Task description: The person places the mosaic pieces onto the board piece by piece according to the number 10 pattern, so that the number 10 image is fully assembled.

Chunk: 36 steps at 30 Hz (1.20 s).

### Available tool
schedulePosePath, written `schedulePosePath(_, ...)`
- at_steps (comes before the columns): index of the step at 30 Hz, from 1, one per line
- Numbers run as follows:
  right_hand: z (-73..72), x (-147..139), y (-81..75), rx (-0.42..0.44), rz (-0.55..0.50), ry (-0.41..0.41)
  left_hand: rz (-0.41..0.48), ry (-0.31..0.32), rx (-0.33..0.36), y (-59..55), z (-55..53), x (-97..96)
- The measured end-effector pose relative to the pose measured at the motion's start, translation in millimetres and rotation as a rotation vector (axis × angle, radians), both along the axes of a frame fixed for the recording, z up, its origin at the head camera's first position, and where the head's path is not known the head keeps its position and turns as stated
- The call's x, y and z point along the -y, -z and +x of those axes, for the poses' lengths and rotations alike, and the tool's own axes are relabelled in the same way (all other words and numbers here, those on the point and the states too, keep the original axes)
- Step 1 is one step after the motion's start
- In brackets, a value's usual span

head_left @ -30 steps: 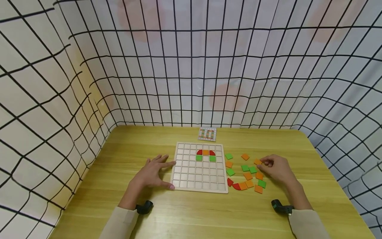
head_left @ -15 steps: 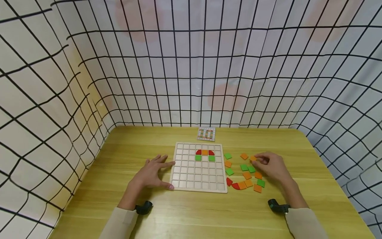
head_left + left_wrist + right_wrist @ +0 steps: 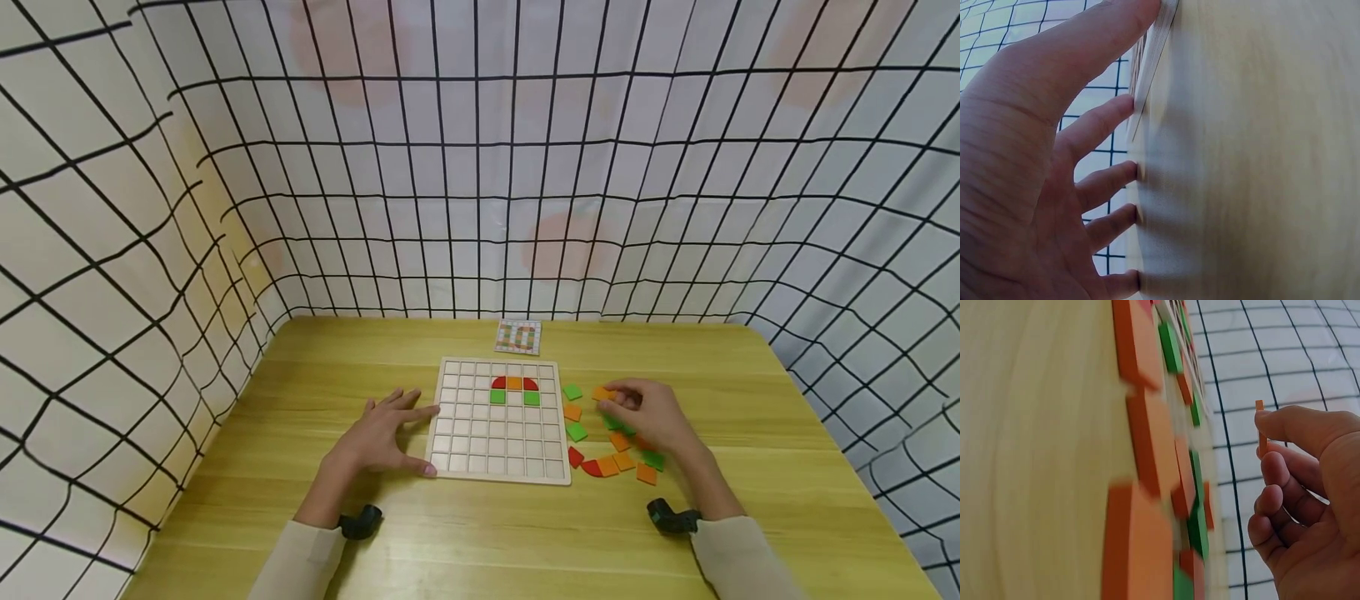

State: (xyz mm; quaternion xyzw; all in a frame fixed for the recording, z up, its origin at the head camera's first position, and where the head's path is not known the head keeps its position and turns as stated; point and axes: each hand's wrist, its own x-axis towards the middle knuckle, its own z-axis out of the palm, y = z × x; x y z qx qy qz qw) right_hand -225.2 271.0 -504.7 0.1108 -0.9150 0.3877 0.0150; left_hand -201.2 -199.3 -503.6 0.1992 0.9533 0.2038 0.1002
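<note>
Head view: the right hand (image 3: 651, 414) is to the right of the pale gridded board (image 3: 480, 442), above the far part of the loose tiles, partly hiding some of them. The right wrist view shows an orange tile (image 3: 1261, 428) pinched between its thumb and index finger, held on edge and clear of the table (image 3: 495, 542), with the other fingers curled toward the palm. That tile is well apart from the left hand (image 3: 381, 435), with the board lying between them.

The left hand is spread wide and grasps nothing. Its thumb touches the board at the near left corner, its index fingertip meets the left edge farther up, and the remaining fingertips rest on the table.

On the board, toward the far right, an orange square (image 3: 514, 383) sits between two red rounded pieces (image 3: 498, 383), with a green square (image 3: 498, 397) on the near side of each red one. Loose green, orange and red tiles lie between the board and the right hand and nearer the person. A small patterned card (image 3: 518, 337) lies beyond the board's far edge.
</note>
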Motion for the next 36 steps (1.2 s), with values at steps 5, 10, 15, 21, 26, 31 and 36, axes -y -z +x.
schedulePosePath(5, -3.6, 18, 1.4, 0.007, -0.002, -0.038, 0.006, 0.005, -0.009, 1.0, 0.4, 0.6)
schedulePosePath(10, -7.3, 40, 2.2, 0.031, -0.023, -0.071, 0.010, 0.007, -0.011, 1.4, 0.3, 1.0)
schedulePosePath(15, -9.3, 61, 3.1, 0.043, -0.042, -0.129, 0.016, 0.008, -0.011, 1.6, 0.1, 1.4)
schedulePosePath(21, -9.3, 79, 9.4, 0.077, -0.017, -0.188, 0.022, 0.006, -0.006, 0.9, -0.3, 1.1)
schedulePosePath(26, -7.9, 87, 13.1, 0.107, -0.005, -0.180, 0.022, 0.007, -0.004, 0.5, -0.1, -0.1)
schedulePosePath(31, -8.0, 93, 12.0, 0.113, 0.006, -0.190, 0.016, 0.006, -0.007, 0.9, 0.0, -0.4)
schedulePosePath(36, -9.7, 95, 12.6, 0.078, 0.006, -0.217, 0.010, 0.003, -0.007, 1.0, -0.4, 0.1)
